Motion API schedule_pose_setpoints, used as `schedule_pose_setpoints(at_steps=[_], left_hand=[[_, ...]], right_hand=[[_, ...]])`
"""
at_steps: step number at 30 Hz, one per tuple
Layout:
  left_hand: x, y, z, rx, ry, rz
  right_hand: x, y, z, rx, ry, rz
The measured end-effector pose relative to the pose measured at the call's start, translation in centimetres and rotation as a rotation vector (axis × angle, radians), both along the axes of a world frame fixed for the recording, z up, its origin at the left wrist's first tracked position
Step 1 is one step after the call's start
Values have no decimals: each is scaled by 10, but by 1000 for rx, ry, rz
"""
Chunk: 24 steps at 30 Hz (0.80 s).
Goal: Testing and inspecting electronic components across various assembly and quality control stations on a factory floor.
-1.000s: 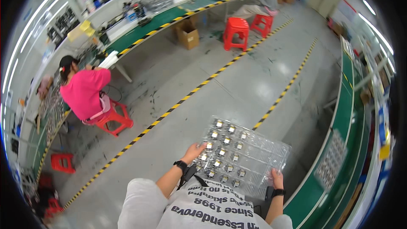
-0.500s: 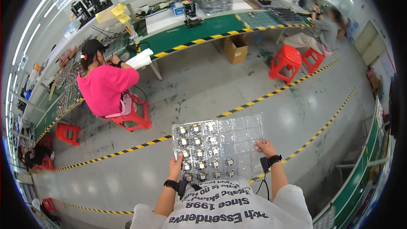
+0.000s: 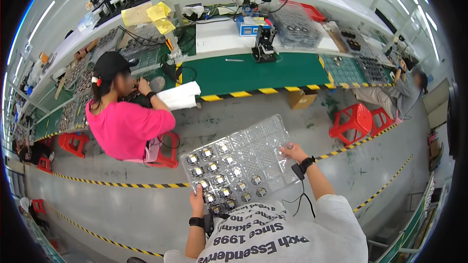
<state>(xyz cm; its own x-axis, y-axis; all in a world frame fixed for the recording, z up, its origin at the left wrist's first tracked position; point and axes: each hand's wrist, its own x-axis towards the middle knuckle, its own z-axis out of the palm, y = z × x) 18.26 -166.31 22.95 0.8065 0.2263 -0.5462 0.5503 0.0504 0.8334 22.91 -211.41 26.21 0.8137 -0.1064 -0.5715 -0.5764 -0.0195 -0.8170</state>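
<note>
A clear plastic compartment tray (image 3: 267, 152) is held out in front of my body, its right end angled farther away than its left. Small round black parts with pale square centres (image 3: 220, 179) fill the cells toward the left, while the right-hand cells look bare. My left hand (image 3: 197, 201) grips the tray's left edge, thumb on top. At the opposite edge, my right hand (image 3: 295, 153) pinches the rim between thumb and fingers. Both wrists wear dark bands, and a cable hangs from the right one.
Ahead runs a green workbench (image 3: 219, 75) edged with yellow-black tape, carrying a small black machine (image 3: 264, 44) and stacked clear trays (image 3: 298, 30). A person in pink (image 3: 127, 126) sits at the left; another sits far right near red stools (image 3: 352, 122). A cardboard box (image 3: 302, 99) stands beneath the bench.
The bench and seated person appear closer and larger. The tray has turned, its right end swinging away from me. Both hands keep their hold on it.
</note>
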Motion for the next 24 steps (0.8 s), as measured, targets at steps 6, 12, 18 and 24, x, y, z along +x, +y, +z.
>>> schedule_pose_setpoints(at_steps=[6, 12, 18, 24], left_hand=[[119, -22, 20, 9, -8, 90], [216, -66, 47, -103, -103, 360], [311, -130, 43, -171, -114, 536], [394, -210, 52, -32, 104, 735]], right_hand=[[177, -17, 26, -82, -133, 110], [363, -17, 33, -193, -272, 332], [570, -2, 18, -60, -311, 525], [711, 15, 12, -555, -347, 783]])
